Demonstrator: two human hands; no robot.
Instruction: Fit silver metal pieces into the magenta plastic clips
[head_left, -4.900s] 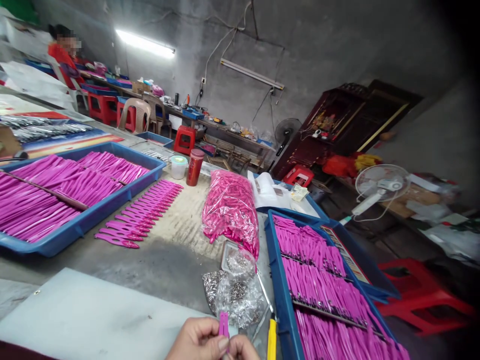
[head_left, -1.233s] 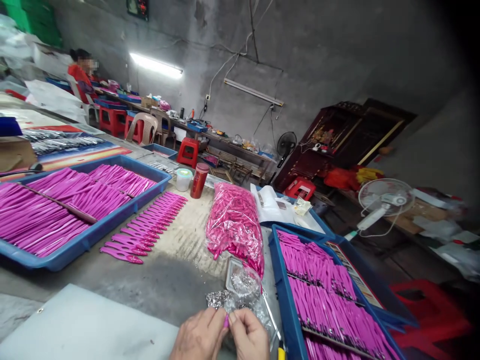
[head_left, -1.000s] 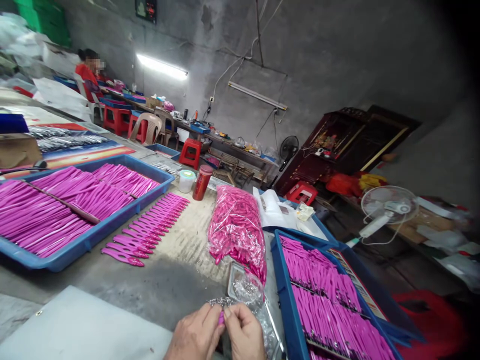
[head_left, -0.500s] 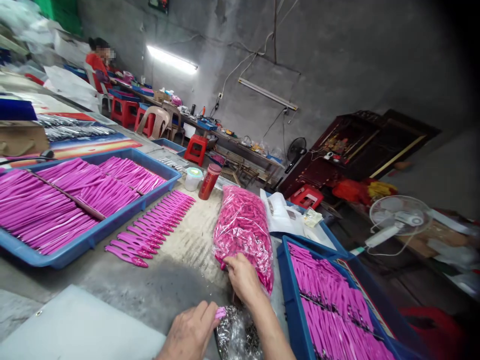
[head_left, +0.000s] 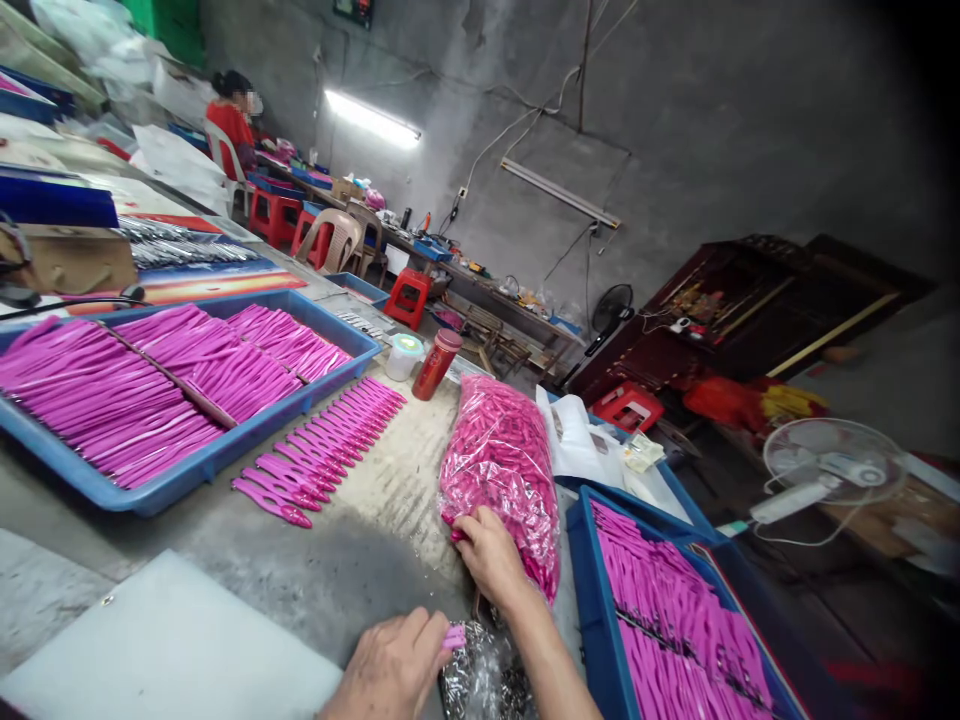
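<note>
The left hand (head_left: 390, 668) pinched a small pink piece (head_left: 454, 637) at the table's (head_left: 360, 560) near edge; the right hand (head_left: 487, 555), fingers curled, reached into the bag of pink parts (head_left: 501, 470) just beyond; a blue tray (head_left: 592, 600) lay right.

Your bench (head_left: 360, 560) carries two blue trays (head_left: 217, 455) (head_left: 592, 600), a pink row (head_left: 322, 450), a bag (head_left: 502, 465), a cup (head_left: 405, 355), a can (head_left: 436, 365) and a white board (head_left: 172, 650).

Small pink plastic piece (head_left: 454, 637) pinched at left hand (head_left: 390, 668) fingertips, low centre. Clear bag of pink pieces (head_left: 501, 470), bulging, lies lengthwise at its 1 o'clock; right hand (head_left: 489, 553) rests on bag's near end, fingers curled in.
</note>
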